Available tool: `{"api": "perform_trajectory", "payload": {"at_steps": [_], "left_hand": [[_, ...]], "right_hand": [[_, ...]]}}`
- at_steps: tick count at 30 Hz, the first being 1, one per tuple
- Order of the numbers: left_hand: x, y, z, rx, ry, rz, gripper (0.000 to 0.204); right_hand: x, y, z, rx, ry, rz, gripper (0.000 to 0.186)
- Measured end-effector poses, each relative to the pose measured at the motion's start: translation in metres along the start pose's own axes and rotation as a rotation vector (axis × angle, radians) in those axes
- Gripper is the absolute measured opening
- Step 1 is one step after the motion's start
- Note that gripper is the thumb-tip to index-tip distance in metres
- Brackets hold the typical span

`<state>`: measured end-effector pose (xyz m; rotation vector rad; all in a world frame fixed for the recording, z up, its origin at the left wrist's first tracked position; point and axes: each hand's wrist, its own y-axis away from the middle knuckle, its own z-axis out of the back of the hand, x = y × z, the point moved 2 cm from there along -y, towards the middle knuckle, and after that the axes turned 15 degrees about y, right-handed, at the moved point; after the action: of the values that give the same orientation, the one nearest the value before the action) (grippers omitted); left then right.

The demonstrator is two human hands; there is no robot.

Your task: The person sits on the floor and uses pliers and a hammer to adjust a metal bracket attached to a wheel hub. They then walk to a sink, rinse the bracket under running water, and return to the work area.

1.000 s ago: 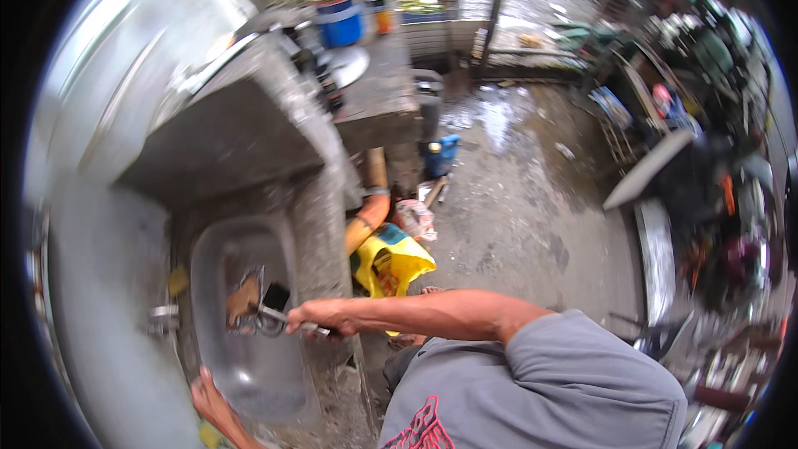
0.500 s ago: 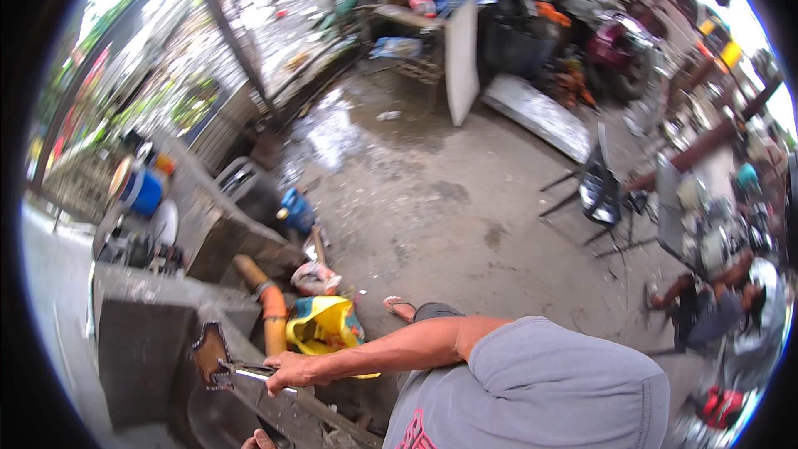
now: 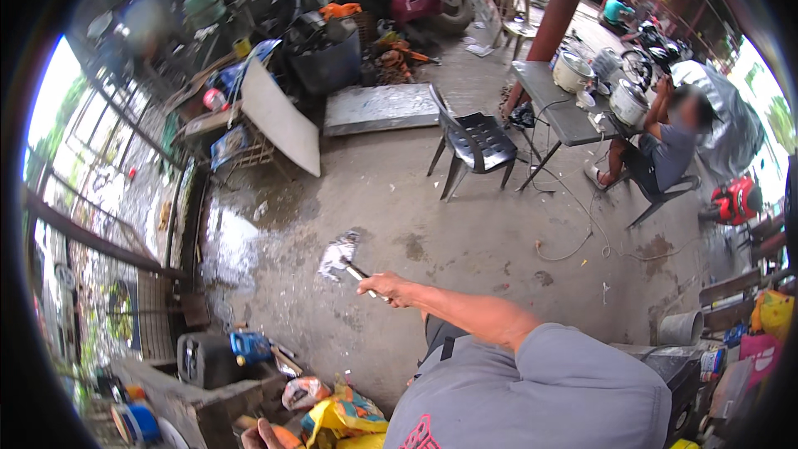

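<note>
My right hand [image 3: 384,289] is closed round the handles of metal tongs [image 3: 356,269], with that arm stretched out over the concrete floor. At the far end of the tongs is a thin, flat piece with a jagged outline [image 3: 336,256]. It looks shiny and pale from this side, and I cannot tell what kind of thing it is. Low at the left edge of the picture, only the fingers of my left hand [image 3: 264,434] show, slightly bent and apart, with nothing visible in them. They are near a yellow bag [image 3: 342,417].
A blue jug [image 3: 249,347] and a black canister [image 3: 203,359] stand at the left. Ahead are a black plastic chair [image 3: 475,140], a leaning white board [image 3: 278,120] and a flat panel [image 3: 381,108]. A seated person [image 3: 672,145] is beside a table [image 3: 559,112] with pots. A cable crosses the floor.
My view has turned to the right. My right hand has swung the tongs and the flat piece from above the concrete basin at the left out over the open floor. The piece's dark brown face has turned away.
</note>
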<state>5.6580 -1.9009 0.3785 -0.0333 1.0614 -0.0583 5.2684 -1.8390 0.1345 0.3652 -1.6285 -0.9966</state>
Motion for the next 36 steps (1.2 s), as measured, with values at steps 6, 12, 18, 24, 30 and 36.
{"api": "perform_trajectory", "payload": {"at_steps": [6,12,18,24,30,36], "left_hand": [[0.060,-0.119,-0.198,0.323,0.136,-0.135,0.030],[0.179,-0.138,-0.316,0.537,-0.079,0.291,0.027],[0.219,-0.188,-0.401,0.895,-0.591,0.605,0.029],[0.191,-0.348,-0.529,1.394,-1.002,-0.071,0.035],[0.070,-0.588,-0.709,0.807,-0.484,0.404,0.043],[-0.096,-0.688,-0.904,0.793,-0.273,0.083,0.046]], "right_hand": [[0.027,-0.043,0.138,-0.138,-0.143,-0.157,0.039],[0.091,-0.100,0.227,-0.100,-0.360,-0.148,0.037],[0.193,-0.164,0.303,-0.062,-0.556,0.057,0.035],[0.322,-0.226,0.378,-0.167,-0.601,0.181,0.033],[0.421,-0.262,0.457,-0.329,-0.639,0.266,0.029],[0.463,-0.301,0.562,-0.531,-0.705,0.307,0.029]]}}
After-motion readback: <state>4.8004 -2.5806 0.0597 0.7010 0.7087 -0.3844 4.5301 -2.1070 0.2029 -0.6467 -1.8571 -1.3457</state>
